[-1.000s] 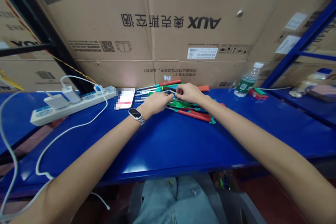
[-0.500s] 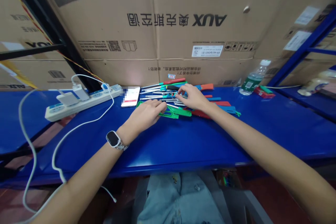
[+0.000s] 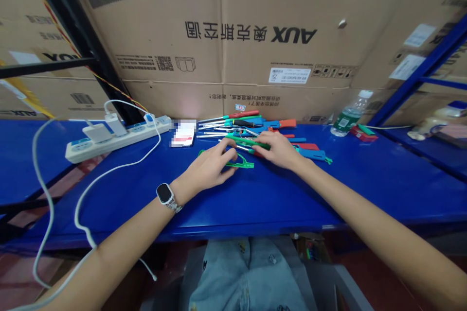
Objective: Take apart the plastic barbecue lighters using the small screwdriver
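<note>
One big brown box (image 3: 233,9) stands at 12 o'clock. One blue surface (image 3: 248,209) carries one messy pile of long tools (image 3: 257,131), too mixed up to count. At the pile's 9 o'clock lies one white power strip (image 3: 116,145). There are two hands: the left hand (image 3: 209,163), and the right hand (image 3: 280,150) at its 3 o'clock. One bottle (image 3: 345,119) stands at the pile's 3 o'clock, and one phone (image 3: 185,133) lies at 9. The left fingers curl half open over one green frame (image 3: 247,165); I cannot tell if they grip it. The right fingers pinch one green stick (image 3: 248,141) above the pile's near side.
</note>
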A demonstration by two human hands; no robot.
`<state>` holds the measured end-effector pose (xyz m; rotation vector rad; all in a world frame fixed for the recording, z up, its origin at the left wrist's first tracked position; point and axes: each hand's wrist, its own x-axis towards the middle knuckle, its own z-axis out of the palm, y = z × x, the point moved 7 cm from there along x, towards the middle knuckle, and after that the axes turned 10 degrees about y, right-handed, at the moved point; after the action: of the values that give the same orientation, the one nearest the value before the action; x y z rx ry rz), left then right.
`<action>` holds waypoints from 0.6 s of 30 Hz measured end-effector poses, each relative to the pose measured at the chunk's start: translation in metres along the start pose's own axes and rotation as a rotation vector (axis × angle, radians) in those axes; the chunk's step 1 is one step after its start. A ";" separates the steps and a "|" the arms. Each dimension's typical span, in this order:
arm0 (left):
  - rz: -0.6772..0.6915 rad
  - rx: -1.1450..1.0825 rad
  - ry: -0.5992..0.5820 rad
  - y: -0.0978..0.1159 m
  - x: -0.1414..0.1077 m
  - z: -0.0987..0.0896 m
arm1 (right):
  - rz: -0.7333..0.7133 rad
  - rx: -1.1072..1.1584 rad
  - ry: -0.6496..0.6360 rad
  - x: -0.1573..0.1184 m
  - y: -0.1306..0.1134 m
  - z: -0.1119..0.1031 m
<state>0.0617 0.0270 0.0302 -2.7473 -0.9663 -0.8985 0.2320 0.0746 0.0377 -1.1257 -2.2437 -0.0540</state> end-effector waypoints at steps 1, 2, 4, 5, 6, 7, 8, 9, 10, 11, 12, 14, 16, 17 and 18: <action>-0.014 -0.026 -0.033 0.001 -0.001 0.004 | 0.012 -0.052 0.017 0.004 0.004 -0.002; -0.025 -0.053 -0.069 0.002 -0.002 0.009 | 0.022 -0.111 0.011 0.008 0.008 -0.002; -0.045 -0.098 -0.117 0.004 -0.002 0.018 | 0.025 -0.219 -0.046 0.013 0.012 0.004; -0.055 -0.117 -0.126 0.003 -0.002 0.021 | 0.021 -0.257 -0.079 0.013 0.013 0.009; -0.065 -0.135 -0.129 0.002 -0.002 0.023 | 0.018 -0.280 -0.100 0.013 0.012 0.013; -0.075 -0.155 -0.131 0.001 -0.002 0.024 | 0.019 -0.286 -0.104 0.012 0.012 0.016; -0.085 -0.175 -0.132 -0.001 -0.002 0.025 | 0.026 -0.277 -0.088 0.010 0.011 0.017; -0.094 -0.192 -0.135 -0.003 -0.002 0.024 | 0.039 -0.254 -0.053 0.007 0.010 0.017; -0.105 -0.204 -0.135 -0.005 -0.002 0.023 | 0.055 -0.220 -0.005 0.005 0.008 0.015; -0.116 -0.204 -0.134 -0.008 -0.002 0.021 | 0.069 -0.182 0.047 0.001 0.007 0.012; -0.126 -0.192 -0.134 -0.011 -0.002 0.018 | 0.077 -0.143 0.095 -0.002 0.004 0.008; -0.150 -0.143 -0.138 -0.016 -0.002 0.012 | 0.069 -0.079 0.162 -0.009 -0.003 0.003; -0.182 -0.093 -0.174 -0.021 -0.003 0.010 | 0.037 -0.036 0.186 -0.015 -0.014 0.000; -0.202 -0.075 -0.201 -0.022 -0.004 0.010 | 0.022 -0.019 0.182 -0.017 -0.020 0.000; -0.225 -0.059 -0.224 -0.023 -0.005 0.011 | 0.013 -0.003 0.166 -0.020 -0.026 0.002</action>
<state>0.0505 0.0460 0.0160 -2.8780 -1.3301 -0.6640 0.2212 0.0445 0.0312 -1.0964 -2.0895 -0.1403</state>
